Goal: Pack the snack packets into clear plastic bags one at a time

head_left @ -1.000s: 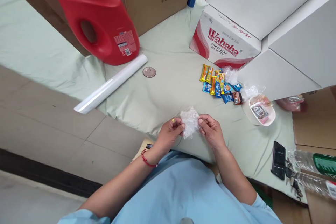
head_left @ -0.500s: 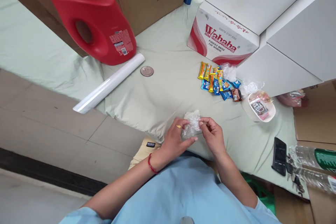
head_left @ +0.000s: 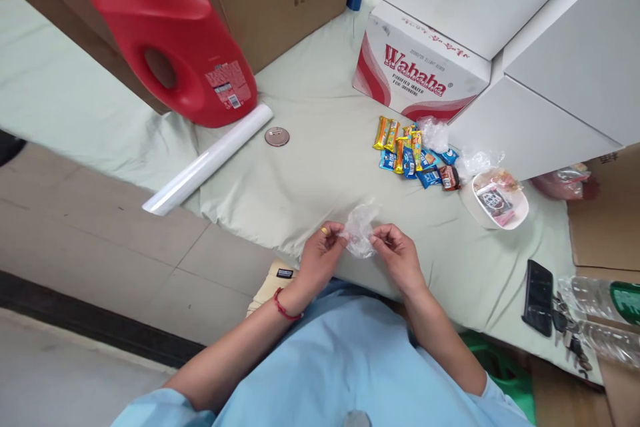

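Left hand (head_left: 319, 259): pinching some crinkly plastic (head_left: 361, 232), left edge
Right hand (head_left: 397, 259): same deal, pinching the right edge
Snacks (head_left: 410, 155): piled up far right
Tub (head_left: 472, 205): right of those

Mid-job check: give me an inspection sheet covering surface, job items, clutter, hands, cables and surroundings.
Surface: pale green cloth, creased.
Job items: crumpled clear plastic, held between both hands.
Clutter: wrapped snacks in a group, white container with packets inside, phone beside keys, round disc, white roll beside red jug.
Hands: left hand and right hand each pinch an edge of the plastic.
Cables: nothing seen.
Surroundings: brown cardboard box, Wahaha carton, tiled floor.
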Demonstrator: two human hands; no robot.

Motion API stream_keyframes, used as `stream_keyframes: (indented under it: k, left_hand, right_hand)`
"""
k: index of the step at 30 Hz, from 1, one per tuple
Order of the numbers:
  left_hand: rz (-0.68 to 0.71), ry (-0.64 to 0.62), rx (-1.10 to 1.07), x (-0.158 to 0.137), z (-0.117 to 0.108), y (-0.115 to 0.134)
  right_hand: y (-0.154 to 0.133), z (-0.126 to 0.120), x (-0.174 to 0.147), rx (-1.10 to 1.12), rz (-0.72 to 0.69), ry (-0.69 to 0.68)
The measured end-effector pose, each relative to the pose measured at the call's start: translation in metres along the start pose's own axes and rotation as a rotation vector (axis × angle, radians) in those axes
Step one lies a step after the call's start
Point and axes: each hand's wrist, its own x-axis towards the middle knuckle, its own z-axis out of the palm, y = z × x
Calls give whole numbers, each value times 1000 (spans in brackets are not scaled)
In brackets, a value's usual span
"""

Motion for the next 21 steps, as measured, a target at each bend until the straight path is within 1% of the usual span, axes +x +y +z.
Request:
stream_keyframes:
  k: [3, 5, 7, 8, 9, 11, 12, 14, 15, 16, 17, 18, 19, 21]
  left_hand:
    - [-106, 56, -182, 6, -3, 5]
    - [-143, 39, -197, 7, -5, 6]
    - [-113, 42, -129, 6, -7, 4]
    - [-62, 66, -65, 5, -8, 2]
    - [18, 105, 17, 3, -9, 1]
    - [240, 166, 219, -1, -11, 1]
    - [362, 161, 323, -4, -11, 2]
    - [575, 72, 491, -8, -9, 6]
    - [647, 7, 550, -9, -7, 9]
    - [686, -55, 596, -10, -3, 11]
    - [693, -100, 630, -11, 1, 14]
    - [669, -124, 660, -10, 6, 16]
    - [621, -125, 688, -9, 11, 17]
    - [492, -78, 732, -6, 20, 18]
  right_hand:
    - [0, -10, -1, 120, -23, 93]
    - [-1, -16, -2, 217, -11, 127]
    - [-2, -21, -4, 304, 14, 127]
    - [-2, -24, -5, 341, 26, 123]
    - [-2, -26, -6, 369, 32, 123]
    - [-3, -28, -7, 396, 30, 133]
    - [-4, -29, -7, 395, 24, 138]
    - [-5, -29, -8, 368, 12, 129]
    - [-5, -29, -8, 346, 8, 116]
    - [-5, -28, -9, 322, 4, 99]
    - [-5, -26, -9, 295, -2, 80]
    - [-4, -25, -9, 267, -13, 62]
    - [-4, -23, -10, 237, -29, 51]
    - [-2, -21, -11, 186, -67, 44]
